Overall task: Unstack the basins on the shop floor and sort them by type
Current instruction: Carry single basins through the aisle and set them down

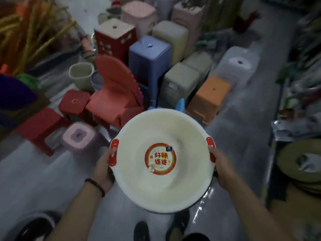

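Basin (163, 185): white, red handles, sticker inside, centre frame.
Left hand (104, 168): grips the left handle.
Right hand (221, 166): grips the right handle.
Stools (149, 54): upper centre.

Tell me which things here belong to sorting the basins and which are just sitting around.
Job: white basin, gripped at its red handles by left hand and right hand; olive stack at right, probably basins.
Lying about: red chairs, blue stool, orange stool, beige bin, pink stool.
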The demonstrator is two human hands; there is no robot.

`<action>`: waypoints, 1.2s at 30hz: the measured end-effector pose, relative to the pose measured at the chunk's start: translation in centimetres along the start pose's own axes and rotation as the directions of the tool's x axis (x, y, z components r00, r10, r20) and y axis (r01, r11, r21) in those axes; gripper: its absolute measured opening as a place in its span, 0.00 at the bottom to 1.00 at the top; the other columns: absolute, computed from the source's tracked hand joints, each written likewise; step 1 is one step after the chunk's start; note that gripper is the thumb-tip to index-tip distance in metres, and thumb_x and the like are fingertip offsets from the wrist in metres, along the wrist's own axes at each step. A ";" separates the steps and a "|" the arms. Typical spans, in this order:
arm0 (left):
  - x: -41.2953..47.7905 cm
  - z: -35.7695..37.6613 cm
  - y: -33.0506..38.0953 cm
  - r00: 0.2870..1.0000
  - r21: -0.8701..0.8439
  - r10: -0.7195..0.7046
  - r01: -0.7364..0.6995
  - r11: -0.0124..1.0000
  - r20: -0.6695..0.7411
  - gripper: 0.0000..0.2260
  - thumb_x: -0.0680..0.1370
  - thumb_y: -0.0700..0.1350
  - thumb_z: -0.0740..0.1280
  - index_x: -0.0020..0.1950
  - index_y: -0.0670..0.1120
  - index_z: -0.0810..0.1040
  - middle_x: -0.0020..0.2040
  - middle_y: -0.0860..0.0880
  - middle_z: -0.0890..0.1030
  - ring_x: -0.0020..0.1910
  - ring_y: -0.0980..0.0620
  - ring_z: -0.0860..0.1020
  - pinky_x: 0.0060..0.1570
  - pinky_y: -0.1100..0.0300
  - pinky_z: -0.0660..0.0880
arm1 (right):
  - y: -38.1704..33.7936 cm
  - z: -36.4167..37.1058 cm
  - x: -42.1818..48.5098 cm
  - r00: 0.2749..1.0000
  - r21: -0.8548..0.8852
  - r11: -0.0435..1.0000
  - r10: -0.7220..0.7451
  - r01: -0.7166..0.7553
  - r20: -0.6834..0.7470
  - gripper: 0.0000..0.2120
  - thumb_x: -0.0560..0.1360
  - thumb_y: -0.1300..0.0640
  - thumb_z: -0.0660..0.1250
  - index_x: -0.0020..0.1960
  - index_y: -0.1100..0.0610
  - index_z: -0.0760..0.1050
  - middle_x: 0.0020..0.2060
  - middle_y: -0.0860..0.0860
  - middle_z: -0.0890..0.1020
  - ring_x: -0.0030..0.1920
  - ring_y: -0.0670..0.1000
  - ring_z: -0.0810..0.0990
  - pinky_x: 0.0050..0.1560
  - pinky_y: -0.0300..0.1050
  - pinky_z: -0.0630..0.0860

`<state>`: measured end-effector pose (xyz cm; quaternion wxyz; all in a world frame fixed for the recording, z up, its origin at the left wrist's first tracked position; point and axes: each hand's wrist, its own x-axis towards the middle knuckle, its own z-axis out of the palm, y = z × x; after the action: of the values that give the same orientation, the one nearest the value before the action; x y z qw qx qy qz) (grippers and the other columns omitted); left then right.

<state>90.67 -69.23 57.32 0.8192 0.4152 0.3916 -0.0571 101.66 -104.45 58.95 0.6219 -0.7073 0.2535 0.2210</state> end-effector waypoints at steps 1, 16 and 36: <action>-0.8 2.2 0.5 1.000 0.016 0.008 -0.009 1.000 0.029 0.16 0.80 0.50 0.68 0.63 0.43 0.83 0.59 0.38 0.85 0.53 0.37 0.85 0.58 0.38 0.81 | -0.8 -1.9 -0.9 0.999 0.029 1.000 -0.002 0.003 -0.035 0.13 0.81 0.47 0.69 0.51 0.55 0.85 0.47 0.55 0.90 0.44 0.56 0.87 0.48 0.53 0.82; -2.2 40.3 -5.9 0.947 0.251 0.014 -0.100 0.963 0.322 0.22 0.80 0.53 0.68 0.69 0.42 0.79 0.56 0.42 0.86 0.48 0.44 0.86 0.45 0.48 0.84 | -7.5 -34.5 0.9 0.937 0.299 0.948 0.001 0.110 -0.348 0.16 0.79 0.44 0.69 0.57 0.56 0.83 0.45 0.54 0.90 0.50 0.59 0.87 0.56 0.57 0.83; 17.8 85.9 -8.4 0.927 0.358 -0.012 -0.133 0.924 0.376 0.11 0.79 0.50 0.70 0.48 0.43 0.85 0.44 0.41 0.88 0.36 0.44 0.86 0.46 0.47 0.81 | -28.0 -63.6 30.1 0.870 0.400 0.901 0.055 0.168 -0.489 0.20 0.74 0.43 0.71 0.59 0.55 0.85 0.51 0.57 0.89 0.54 0.63 0.86 0.56 0.57 0.80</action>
<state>150.40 -132.78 69.65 0.7846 0.5582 0.1981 -0.1830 142.55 -167.32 69.77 0.6839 -0.5925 0.4234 -0.0452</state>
